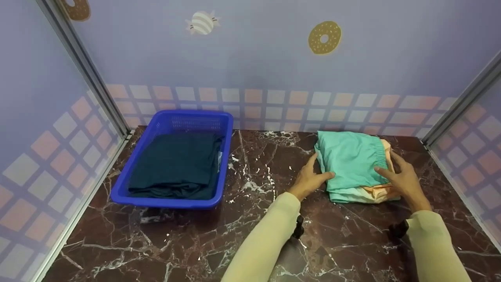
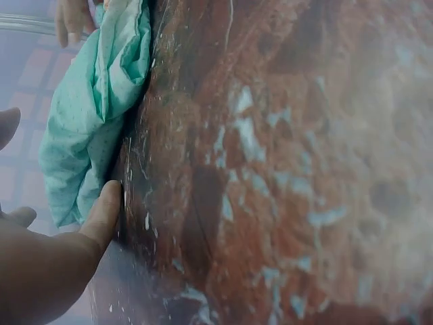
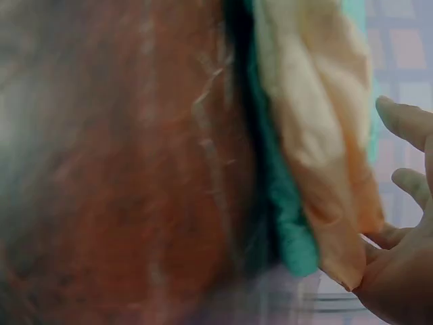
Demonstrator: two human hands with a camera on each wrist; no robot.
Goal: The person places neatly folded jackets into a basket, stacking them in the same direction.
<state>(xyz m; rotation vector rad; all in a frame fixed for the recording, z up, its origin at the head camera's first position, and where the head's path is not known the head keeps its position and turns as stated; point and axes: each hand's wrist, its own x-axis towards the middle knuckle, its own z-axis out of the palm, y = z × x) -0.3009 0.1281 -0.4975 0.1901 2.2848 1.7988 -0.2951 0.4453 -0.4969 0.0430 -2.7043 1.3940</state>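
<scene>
A folded pile of turquoise clothes (image 1: 348,156) with a gathered elastic edge lies on the right of the table. Peach-orange fabric (image 3: 331,135) shows between its layers along the right side. My left hand (image 1: 311,178) is at the pile's left edge, thumb apart from the fingers; in the left wrist view a fingertip reaches down by the cloth's lower edge. At the right edge, my right hand (image 1: 405,182) has its thumb over the top and its fingers spread along the side. The right wrist view shows that hand touching the peach cloth. Undersides of the pile are hidden.
On the left stands a blue plastic basket (image 1: 168,203) holding folded dark teal cloth (image 1: 176,160). The table (image 1: 250,235) is dark red-brown with a white-veined marble pattern. Lilac panels (image 1: 258,66) with printed squares close off the back and both sides.
</scene>
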